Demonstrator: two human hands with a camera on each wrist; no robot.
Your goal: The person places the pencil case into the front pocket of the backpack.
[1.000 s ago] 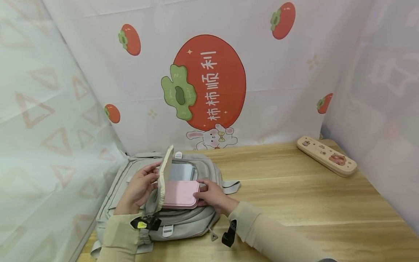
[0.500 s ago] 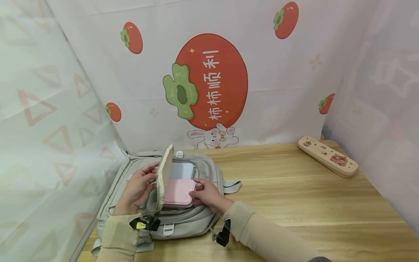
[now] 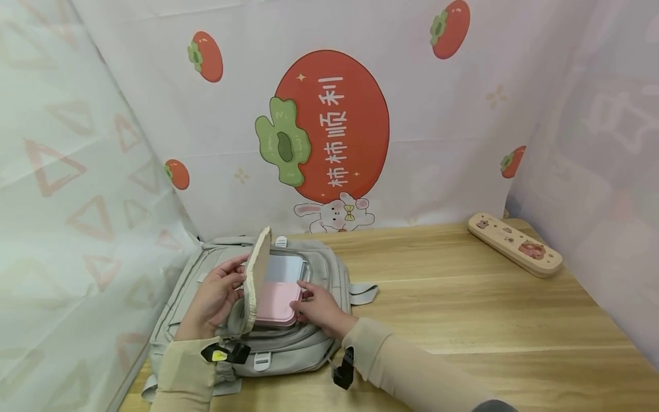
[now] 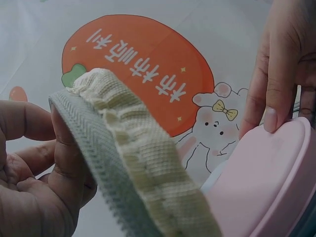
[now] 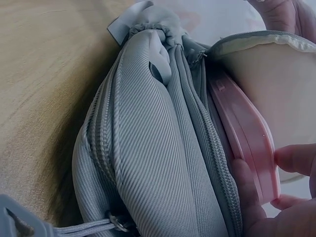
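Note:
A grey backpack lies on the wooden table with its front pocket unzipped. My left hand pinches the edge of the raised pocket flap, whose cream lining and zipper fill the left wrist view. In the pocket mouth sits a pink case, partly behind the flap. My right hand grips its right end, thumb and fingers on opposite faces, as the right wrist view shows. Beyond it a light blue-grey flat box lies in the same pocket.
A beige pencil case with bear pictures lies at the table's back right. Printed cloth hangs behind and at both sides. A strap sticks out from the backpack's right, and a zipper pull hangs at its near side.
The pink case has slid left, deeper under the flap, with my right hand following it. My left hand keeps holding the flap up in nearly the same place.

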